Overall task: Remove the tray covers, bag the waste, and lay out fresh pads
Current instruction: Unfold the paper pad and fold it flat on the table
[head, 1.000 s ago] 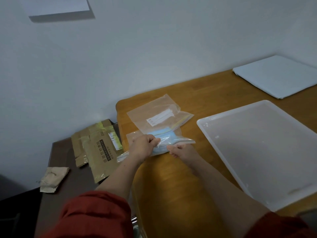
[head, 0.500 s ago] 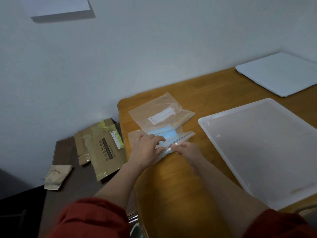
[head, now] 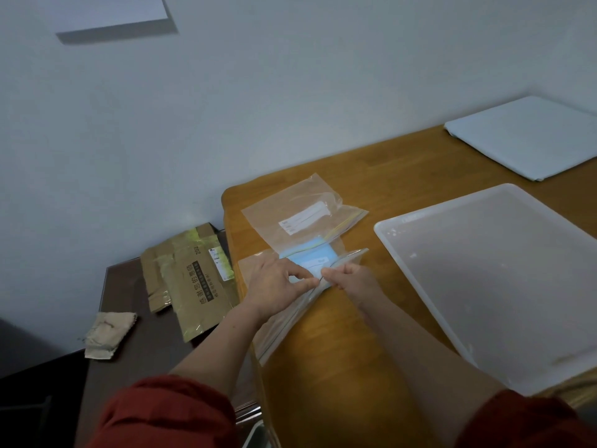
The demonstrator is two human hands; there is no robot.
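A clear zip bag (head: 284,321) lies at the left end of the wooden table (head: 339,367), with a folded blue cover (head: 311,257) inside it. My left hand (head: 274,286) and my right hand (head: 352,278) meet at the bag's zip edge, each pinching it between thumb and fingers. A second clear zip bag (head: 300,215) with a white label lies just behind, partly over the first. The white plastic tray (head: 504,279) stands bare to the right. A stack of pale blue pads (head: 529,137) sits at the far right corner.
A lower dark side table (head: 129,334) to the left carries flattened cardboard packaging (head: 190,279) and a crumpled beige cloth (head: 108,334). The white wall runs close behind the wooden table. A white sheet (head: 109,11) hangs on the wall at the top left.
The bag was lifted off the table in both hands; now it lies flat. My hands have come together at its zip edge.
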